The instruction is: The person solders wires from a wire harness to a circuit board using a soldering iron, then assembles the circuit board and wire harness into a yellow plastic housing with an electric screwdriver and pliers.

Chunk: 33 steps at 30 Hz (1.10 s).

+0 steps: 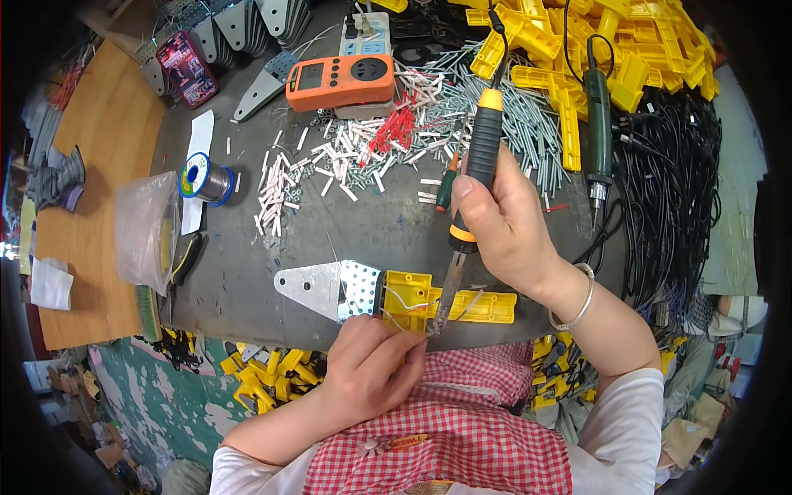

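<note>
Black-grip iron (478,157) upright (R hand (503,219))

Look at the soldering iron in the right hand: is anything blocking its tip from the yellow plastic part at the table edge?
Nothing visible. The soldering iron in the right hand already reaches the yellow plastic part; the left hand sits beside the tip.

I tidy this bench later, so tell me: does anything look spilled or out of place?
Yes. Small white and red sleeve pieces lie scattered loose across the grey table beside the solder spool, and yellow plastic parts have ended up on the floor below its front edge.
</note>
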Motion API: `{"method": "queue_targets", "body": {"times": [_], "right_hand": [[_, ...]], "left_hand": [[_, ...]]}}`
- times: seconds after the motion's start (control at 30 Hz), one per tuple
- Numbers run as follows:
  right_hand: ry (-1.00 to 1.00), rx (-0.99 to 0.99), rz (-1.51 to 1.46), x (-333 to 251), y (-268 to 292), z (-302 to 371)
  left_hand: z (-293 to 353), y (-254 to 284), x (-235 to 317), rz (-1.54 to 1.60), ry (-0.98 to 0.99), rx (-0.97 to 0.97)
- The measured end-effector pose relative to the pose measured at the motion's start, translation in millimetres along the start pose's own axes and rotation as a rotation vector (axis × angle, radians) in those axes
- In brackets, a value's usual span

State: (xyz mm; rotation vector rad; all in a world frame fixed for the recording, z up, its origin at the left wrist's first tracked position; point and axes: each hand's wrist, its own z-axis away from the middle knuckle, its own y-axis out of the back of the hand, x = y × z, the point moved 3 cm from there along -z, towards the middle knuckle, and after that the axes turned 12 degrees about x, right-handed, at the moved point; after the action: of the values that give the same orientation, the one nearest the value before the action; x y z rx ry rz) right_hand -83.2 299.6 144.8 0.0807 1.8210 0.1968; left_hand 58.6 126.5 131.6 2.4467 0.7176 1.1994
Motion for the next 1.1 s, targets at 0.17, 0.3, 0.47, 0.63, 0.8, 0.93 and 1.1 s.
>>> {"method": "queue_targets", "body": {"times": [0.17,0.3,0.47,0.63,0.8,0.93,1.1], "right_hand": [[0.005,0.0,-0.004,-3,-1,2],[0.015,-0.009,0.016,-4,-2,4],[0.032,-0.021,0.023,-8,-1,7],[0.002,-0.045,0.018,-6,-4,5],[-0.056,-0.074,0.012,-8,-2,0],[-0.068,-0.048,-0.02,-16,1,3],[-0.247,0.174,-0.29,-27,40,-30]], "left_hand": [[2,-2,0,0.003,0.007,0.003],[4,-1,1,0.0,0.01,-0.009],[0,21,-16,-0.174,-0.144,0.053],[-15,89,-112,-0.839,0.205,0.046],[-38,67,-54,-0.449,0.076,-0.053],[-49,47,-50,-0.035,0.212,-0.392],[-36,43,-74,-0.067,0.113,-0.501]]}}
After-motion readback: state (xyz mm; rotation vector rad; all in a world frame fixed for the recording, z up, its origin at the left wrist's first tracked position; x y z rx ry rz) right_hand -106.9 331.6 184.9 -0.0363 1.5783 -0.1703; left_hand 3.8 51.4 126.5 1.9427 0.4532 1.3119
